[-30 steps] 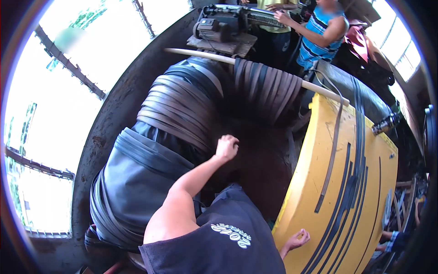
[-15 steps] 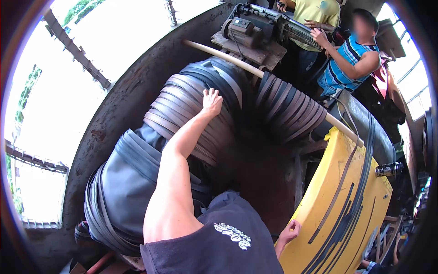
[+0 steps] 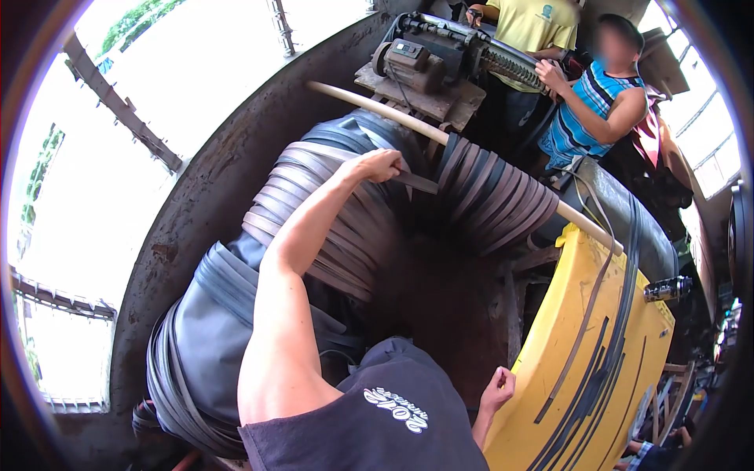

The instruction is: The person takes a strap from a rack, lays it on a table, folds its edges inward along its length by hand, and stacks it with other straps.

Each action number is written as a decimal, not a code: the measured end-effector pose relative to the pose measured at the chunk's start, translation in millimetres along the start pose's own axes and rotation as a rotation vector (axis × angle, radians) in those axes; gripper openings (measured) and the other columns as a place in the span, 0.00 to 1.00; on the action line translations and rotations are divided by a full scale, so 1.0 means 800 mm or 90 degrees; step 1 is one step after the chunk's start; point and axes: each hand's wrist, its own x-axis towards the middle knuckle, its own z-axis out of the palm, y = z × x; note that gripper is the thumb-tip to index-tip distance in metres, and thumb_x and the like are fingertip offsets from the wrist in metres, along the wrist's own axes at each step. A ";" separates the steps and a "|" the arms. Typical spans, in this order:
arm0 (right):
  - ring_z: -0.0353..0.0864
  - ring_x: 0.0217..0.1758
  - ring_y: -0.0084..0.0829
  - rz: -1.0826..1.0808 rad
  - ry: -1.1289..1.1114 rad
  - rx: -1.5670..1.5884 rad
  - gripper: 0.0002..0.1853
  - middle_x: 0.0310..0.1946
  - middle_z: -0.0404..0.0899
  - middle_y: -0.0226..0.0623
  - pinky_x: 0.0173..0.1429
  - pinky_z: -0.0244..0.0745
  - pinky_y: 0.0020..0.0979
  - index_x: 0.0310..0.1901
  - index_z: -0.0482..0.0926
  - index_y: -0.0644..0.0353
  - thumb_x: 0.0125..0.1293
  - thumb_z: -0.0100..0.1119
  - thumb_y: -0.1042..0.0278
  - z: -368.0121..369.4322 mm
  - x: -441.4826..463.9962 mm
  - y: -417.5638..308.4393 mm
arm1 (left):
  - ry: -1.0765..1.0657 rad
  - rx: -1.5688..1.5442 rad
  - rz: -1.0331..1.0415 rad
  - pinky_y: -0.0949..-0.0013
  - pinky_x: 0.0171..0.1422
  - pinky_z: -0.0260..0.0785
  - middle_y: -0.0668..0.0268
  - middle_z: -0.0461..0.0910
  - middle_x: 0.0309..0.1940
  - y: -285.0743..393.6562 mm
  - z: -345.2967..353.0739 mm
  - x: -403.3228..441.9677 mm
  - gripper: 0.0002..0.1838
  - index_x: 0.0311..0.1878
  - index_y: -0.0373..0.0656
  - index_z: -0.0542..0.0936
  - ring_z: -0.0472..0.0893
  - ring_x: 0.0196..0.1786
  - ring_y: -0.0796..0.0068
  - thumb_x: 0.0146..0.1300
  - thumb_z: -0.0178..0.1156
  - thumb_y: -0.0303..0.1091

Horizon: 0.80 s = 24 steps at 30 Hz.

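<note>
My left hand [image 3: 381, 165] is closed on the end of a flat grey strip [image 3: 416, 182], which sticks out to the right of my fingers. Below and left of that hand, coils of grey-brown flat strips [image 3: 306, 188] lie draped over a large dark bundle [image 3: 208, 326]. More strips [image 3: 499, 196] hang in a row from a pale wooden pole [image 3: 408, 119] to its right. My right hand [image 3: 497, 388] is held low beside the yellow surface [image 3: 542, 345], its fingers curled; whether anything is in them is hidden.
A motor-driven machine [image 3: 416, 63] stands on boards at the back. Two people work there, one in a yellow shirt [image 3: 538, 23], one in a blue striped top [image 3: 601, 98]. Dark narrow strips [image 3: 589, 392] and a dark can [image 3: 667, 289] rest on the yellow surface.
My left hand has gone from lying on the coiled strips to gripping a strip end, raised slightly rightward. My right hand has risen a little beside the yellow surface.
</note>
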 end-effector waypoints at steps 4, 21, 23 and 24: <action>0.79 0.41 0.38 -0.152 -0.055 0.069 0.10 0.41 0.79 0.41 0.46 0.76 0.35 0.45 0.81 0.64 0.63 0.65 0.75 0.012 0.052 -0.086 | -0.059 -0.081 0.156 0.59 0.56 0.73 0.53 0.84 0.42 0.113 -0.021 -0.022 0.14 0.50 0.38 0.80 0.83 0.50 0.55 0.60 0.60 0.27; 0.77 0.40 0.24 -0.068 -0.154 0.236 0.21 0.36 0.73 0.32 0.46 0.72 0.24 0.55 0.73 0.63 0.60 0.64 0.85 -0.150 0.121 -0.201 | 0.149 -0.068 0.477 0.58 0.58 0.69 0.60 0.76 0.44 0.244 0.057 -0.138 0.19 0.50 0.42 0.78 0.78 0.51 0.58 0.54 0.64 0.21; 0.77 0.43 0.24 -0.048 -0.145 0.199 0.19 0.38 0.72 0.32 0.49 0.71 0.23 0.53 0.73 0.64 0.60 0.62 0.87 -0.197 0.110 -0.180 | 0.210 -0.063 0.434 0.58 0.58 0.69 0.61 0.76 0.45 0.225 0.073 -0.145 0.18 0.50 0.43 0.79 0.78 0.51 0.59 0.54 0.63 0.20; 0.77 0.44 0.24 -0.035 -0.141 0.167 0.19 0.38 0.72 0.33 0.51 0.71 0.23 0.52 0.72 0.64 0.61 0.61 0.87 -0.218 0.103 -0.173 | 0.229 -0.062 0.415 0.59 0.59 0.68 0.61 0.76 0.45 0.222 0.080 -0.151 0.18 0.50 0.43 0.79 0.78 0.51 0.59 0.55 0.63 0.20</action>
